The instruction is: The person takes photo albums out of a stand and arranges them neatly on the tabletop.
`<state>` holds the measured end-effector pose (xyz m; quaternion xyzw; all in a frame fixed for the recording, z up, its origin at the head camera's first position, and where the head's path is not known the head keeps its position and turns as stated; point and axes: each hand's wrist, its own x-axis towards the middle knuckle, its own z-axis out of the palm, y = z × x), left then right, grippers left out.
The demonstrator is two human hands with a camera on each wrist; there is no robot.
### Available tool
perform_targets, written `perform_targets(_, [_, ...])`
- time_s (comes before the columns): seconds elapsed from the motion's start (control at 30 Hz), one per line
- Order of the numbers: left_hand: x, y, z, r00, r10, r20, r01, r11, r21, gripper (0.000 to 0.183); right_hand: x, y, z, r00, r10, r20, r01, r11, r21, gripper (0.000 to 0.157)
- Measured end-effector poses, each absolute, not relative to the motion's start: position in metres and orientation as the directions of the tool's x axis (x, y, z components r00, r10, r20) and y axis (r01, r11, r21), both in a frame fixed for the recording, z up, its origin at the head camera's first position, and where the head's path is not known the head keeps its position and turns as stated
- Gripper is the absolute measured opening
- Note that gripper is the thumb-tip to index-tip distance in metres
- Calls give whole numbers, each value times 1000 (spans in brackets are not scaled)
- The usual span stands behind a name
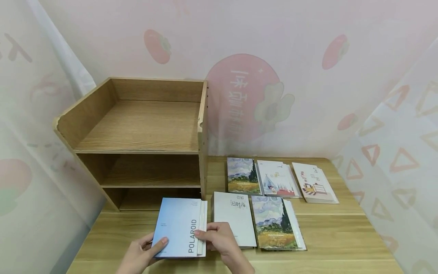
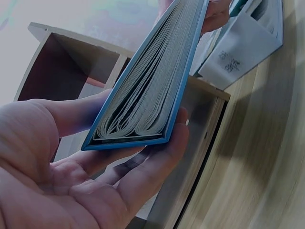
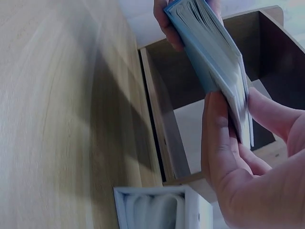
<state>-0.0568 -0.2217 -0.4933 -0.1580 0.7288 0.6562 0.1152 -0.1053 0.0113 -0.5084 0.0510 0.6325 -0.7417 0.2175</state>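
A light blue photo album (image 1: 178,226) marked POLAROID is held up in front of the shelf's lower opening. My left hand (image 1: 140,251) grips its left edge near the lower corner, thumb on the cover. At the opposite edge my right hand (image 1: 222,239) pinches the album, the thumb lying over the page side. In the left wrist view the album's spine end and thick pages (image 2: 147,90) face the camera, with fingers beneath. The right wrist view shows the same album (image 3: 214,57) between both hands. Just right of it lies a white album (image 1: 234,217), partly behind my right hand.
A wooden shelf unit (image 1: 137,148) with a top tray and two lower openings stands at the left of the table (image 1: 342,232). A painted-landscape album (image 1: 275,224) lies at the right front. Behind are another landscape album (image 1: 243,177) and two white illustrated albums (image 1: 277,177).
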Motion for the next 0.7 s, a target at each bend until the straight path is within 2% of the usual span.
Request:
perform_targets(0.37, [-55,-210,-495,-934,-23,-356,-357,58,932,67,-101,25,-507,-906,-228,-357,385,-91,-918,17])
perform_targets(0.7, [-56,-192,-492,-939,12,-343,-342,50,938,76,-104,48,-512,-907,-245,-342,373,-90,-924,22])
